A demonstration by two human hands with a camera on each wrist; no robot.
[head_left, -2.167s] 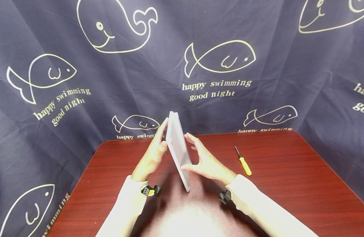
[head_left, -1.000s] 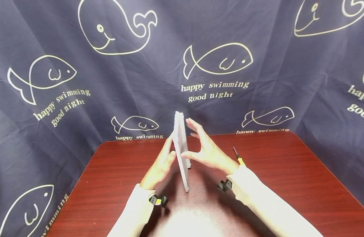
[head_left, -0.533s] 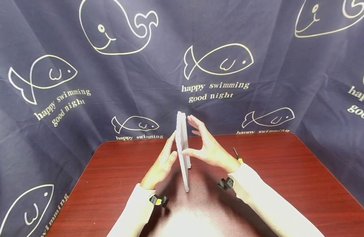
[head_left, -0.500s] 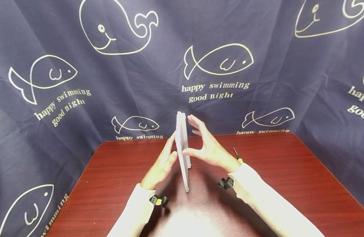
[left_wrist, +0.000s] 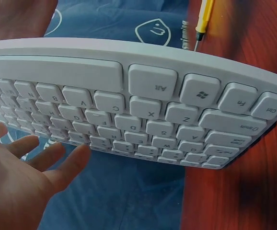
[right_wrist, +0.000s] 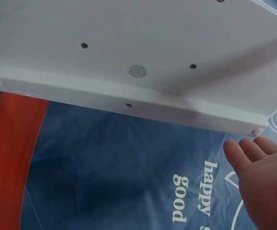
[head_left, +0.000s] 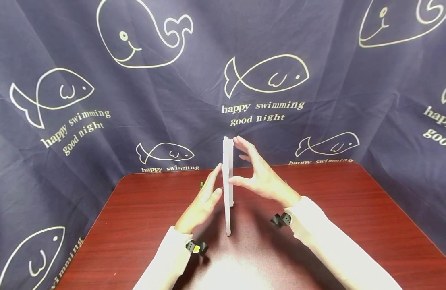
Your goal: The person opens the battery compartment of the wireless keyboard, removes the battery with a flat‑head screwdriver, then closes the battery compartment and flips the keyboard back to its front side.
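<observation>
A white keyboard (head_left: 227, 189) stands edge-on between my hands in the head view, its lower end close over the tabletop. Its keys face my left side, as the left wrist view of the keyboard (left_wrist: 143, 110) shows. My left hand (head_left: 201, 203) has relaxed, spread fingers, with the fingertips right at the key side. On the other side is my right hand (head_left: 262, 177), thumb tip at the near edge and straight fingers by the upper part. The right wrist view shows the keyboard's plain underside (right_wrist: 138, 52) with small screws and a thick ridge.
A yellow-handled screwdriver (left_wrist: 204, 17) lies on the red wooden table (head_left: 135, 225), mostly hidden behind the right hand in the head view. A small green item (head_left: 201, 185) lies beyond the left hand. A dark blue curtain (head_left: 193, 92) hangs behind the table.
The keyboard has shifted right and turned more edge-on. Both hands have moved right with it, and the right hand now covers most of the screwdriver. The small green item has come back into view.
</observation>
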